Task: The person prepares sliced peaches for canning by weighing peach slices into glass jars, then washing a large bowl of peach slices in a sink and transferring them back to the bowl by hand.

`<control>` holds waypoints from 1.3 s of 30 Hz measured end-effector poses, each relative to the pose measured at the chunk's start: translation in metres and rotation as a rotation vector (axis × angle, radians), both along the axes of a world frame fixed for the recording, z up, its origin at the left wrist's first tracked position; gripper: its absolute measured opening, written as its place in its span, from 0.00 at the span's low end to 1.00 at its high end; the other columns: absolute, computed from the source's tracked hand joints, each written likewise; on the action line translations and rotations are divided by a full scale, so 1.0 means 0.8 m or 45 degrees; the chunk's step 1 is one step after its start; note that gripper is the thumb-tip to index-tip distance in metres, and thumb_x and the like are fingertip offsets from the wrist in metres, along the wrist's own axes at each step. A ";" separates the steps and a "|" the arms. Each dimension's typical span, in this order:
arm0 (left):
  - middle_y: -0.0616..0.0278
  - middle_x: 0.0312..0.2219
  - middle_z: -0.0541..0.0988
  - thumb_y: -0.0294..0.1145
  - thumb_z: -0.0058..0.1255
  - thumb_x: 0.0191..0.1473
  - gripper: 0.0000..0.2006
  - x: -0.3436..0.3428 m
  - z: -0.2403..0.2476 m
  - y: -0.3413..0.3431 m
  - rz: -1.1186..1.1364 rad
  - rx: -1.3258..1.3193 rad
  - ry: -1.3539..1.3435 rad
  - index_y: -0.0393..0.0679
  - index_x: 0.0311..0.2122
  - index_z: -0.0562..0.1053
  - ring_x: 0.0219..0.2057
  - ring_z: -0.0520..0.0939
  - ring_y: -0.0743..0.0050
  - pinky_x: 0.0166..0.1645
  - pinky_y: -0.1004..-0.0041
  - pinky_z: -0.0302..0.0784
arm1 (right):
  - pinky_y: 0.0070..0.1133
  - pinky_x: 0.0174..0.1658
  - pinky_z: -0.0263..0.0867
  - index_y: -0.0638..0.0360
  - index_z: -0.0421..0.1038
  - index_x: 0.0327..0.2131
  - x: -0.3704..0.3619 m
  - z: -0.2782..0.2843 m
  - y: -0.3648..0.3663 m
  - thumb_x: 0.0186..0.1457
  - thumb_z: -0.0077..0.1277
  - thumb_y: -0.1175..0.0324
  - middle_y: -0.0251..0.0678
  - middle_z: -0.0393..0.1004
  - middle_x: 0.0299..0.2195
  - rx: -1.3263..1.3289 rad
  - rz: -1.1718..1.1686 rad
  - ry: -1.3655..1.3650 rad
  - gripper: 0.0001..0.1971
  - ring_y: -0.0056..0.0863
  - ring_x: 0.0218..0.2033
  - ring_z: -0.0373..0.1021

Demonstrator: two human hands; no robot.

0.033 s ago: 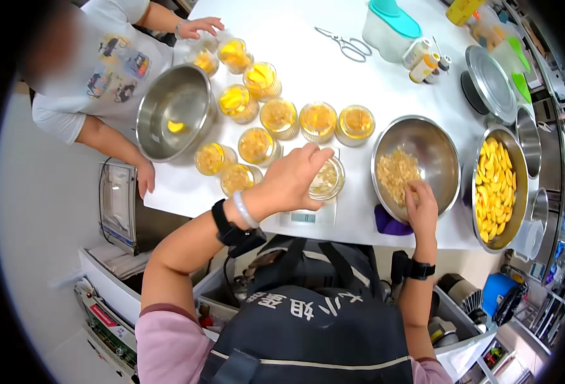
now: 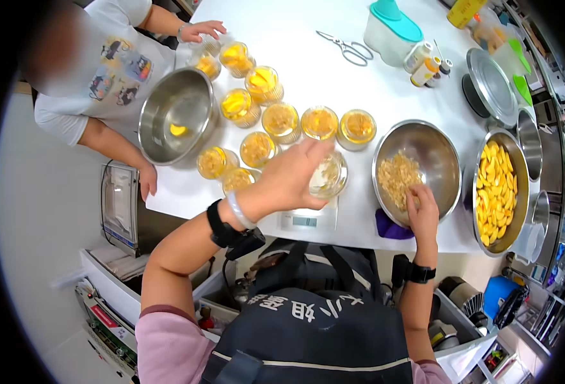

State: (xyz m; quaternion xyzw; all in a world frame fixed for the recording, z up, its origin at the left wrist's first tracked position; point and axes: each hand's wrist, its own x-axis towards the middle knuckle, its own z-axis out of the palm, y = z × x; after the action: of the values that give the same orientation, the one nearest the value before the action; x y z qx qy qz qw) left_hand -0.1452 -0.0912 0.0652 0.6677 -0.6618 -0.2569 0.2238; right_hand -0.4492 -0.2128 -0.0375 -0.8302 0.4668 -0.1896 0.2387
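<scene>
My left hand (image 2: 289, 174), a little blurred, is closed round the side of a clear jar (image 2: 331, 176) with some pale bits inside. The jar is over a white kitchen scale (image 2: 321, 219); whether its base touches the plate is hidden. In the steel bowl (image 2: 445, 157) to the right, my right hand (image 2: 424, 208) has its fingers drawn together at the edge of a heap of pale brown flakes (image 2: 397, 173). Left of and beyond my left hand stand several filled jars (image 2: 281, 121), some topped with the flakes, others with yellow fruit slices (image 2: 237, 102).
A co-worker's hand (image 2: 204, 31) is by the far-left jars, near a steel bowl (image 2: 151, 115) with one yellow slice. Another bowl of yellow slices (image 2: 495, 192) stands at right. Scissors (image 2: 353, 51), a teal-lidded container (image 2: 391, 38) and small bottles (image 2: 425, 70) are farther back. A purple cloth (image 2: 392, 225) lies under the middle bowl.
My left hand and the jar have shifted slightly, and the jar looks a bit more tilted. The whole view has moved slightly. My right hand stays in the bowl.
</scene>
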 end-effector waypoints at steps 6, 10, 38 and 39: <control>0.51 0.41 0.66 0.36 0.65 0.28 0.40 0.109 0.039 -0.105 0.197 -0.497 -0.222 0.43 0.50 0.60 0.44 0.70 0.54 0.49 0.67 0.68 | 0.27 0.41 0.65 0.59 0.70 0.36 0.003 0.006 -0.009 0.49 0.50 0.71 0.39 0.71 0.39 0.025 -0.058 -0.008 0.08 0.41 0.38 0.69; 0.47 0.43 0.64 0.38 0.67 0.26 0.42 0.188 -0.004 -0.182 0.472 -0.349 -0.279 0.41 0.50 0.59 0.43 0.70 0.51 0.50 0.67 0.67 | 0.27 0.41 0.65 0.60 0.70 0.35 0.009 0.012 -0.016 0.49 0.50 0.72 0.40 0.70 0.39 0.005 -0.059 0.003 0.08 0.42 0.38 0.69; 0.54 0.36 0.76 0.31 0.49 0.49 0.18 0.346 -0.114 -0.164 0.487 0.354 0.177 0.36 0.46 0.69 0.40 0.76 0.66 0.47 0.72 0.70 | 0.28 0.39 0.65 0.62 0.69 0.36 0.035 0.000 -0.040 0.49 0.50 0.75 0.42 0.70 0.38 0.032 -0.035 0.121 0.09 0.43 0.38 0.68; 0.50 0.38 0.75 0.32 0.49 0.47 0.20 0.350 -0.131 -0.153 0.367 0.417 0.097 0.36 0.46 0.69 0.40 0.76 0.60 0.47 0.70 0.69 | 0.28 0.39 0.65 0.62 0.69 0.36 0.035 0.002 -0.039 0.49 0.50 0.75 0.42 0.70 0.38 0.028 -0.029 0.122 0.09 0.43 0.38 0.68</control>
State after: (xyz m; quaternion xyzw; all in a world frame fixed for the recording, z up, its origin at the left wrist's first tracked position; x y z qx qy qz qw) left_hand 0.1350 -0.2132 -0.0395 0.7726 -0.5001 -0.3515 0.1715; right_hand -0.4211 -0.2441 -0.0359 -0.8302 0.4893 -0.1472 0.2232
